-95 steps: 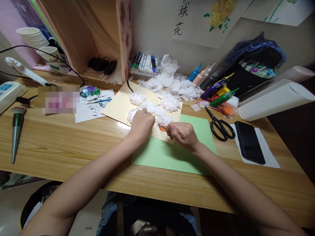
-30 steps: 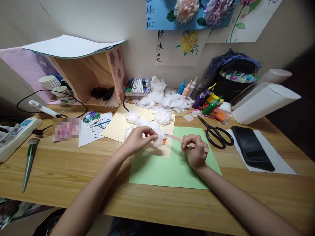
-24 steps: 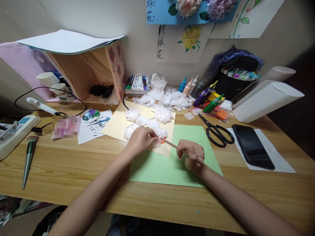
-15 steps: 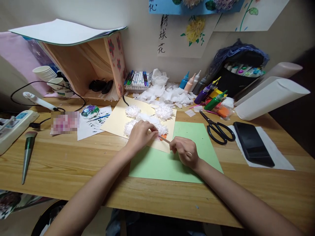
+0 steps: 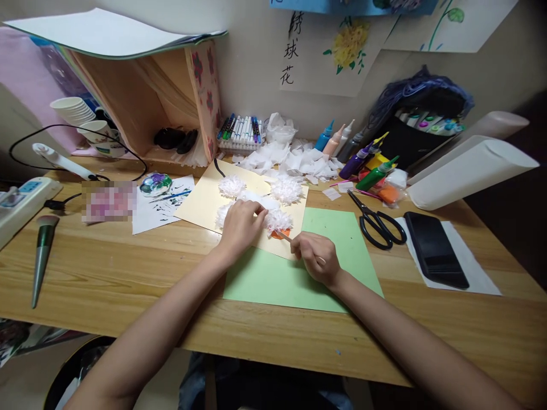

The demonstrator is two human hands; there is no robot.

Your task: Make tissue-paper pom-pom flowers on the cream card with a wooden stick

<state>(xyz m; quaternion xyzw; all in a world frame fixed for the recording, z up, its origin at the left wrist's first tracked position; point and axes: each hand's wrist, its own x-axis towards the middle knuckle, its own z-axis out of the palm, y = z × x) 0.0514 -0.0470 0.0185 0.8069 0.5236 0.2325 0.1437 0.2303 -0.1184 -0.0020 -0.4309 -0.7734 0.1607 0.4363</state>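
Note:
A cream paper sheet lies on the wooden table and carries several white tissue-paper flowers. My left hand presses on the tissue flowers in the middle of that sheet, fingers curled over the white paper. My right hand grips a thin paintbrush whose tip touches an orange paint patch under the nearest flower. A green paper sheet lies beneath my right hand.
Black scissors, a black phone and a white paper roll sit at the right. Paint bottles, loose tissue scraps and markers line the back. A paint palette, a large brush and a power strip are at the left.
My right hand moved the brush left from over the green sheet until its tip reached the orange patch. My left hand lowered the tissue onto the cream sheet. The camera tilted downward.

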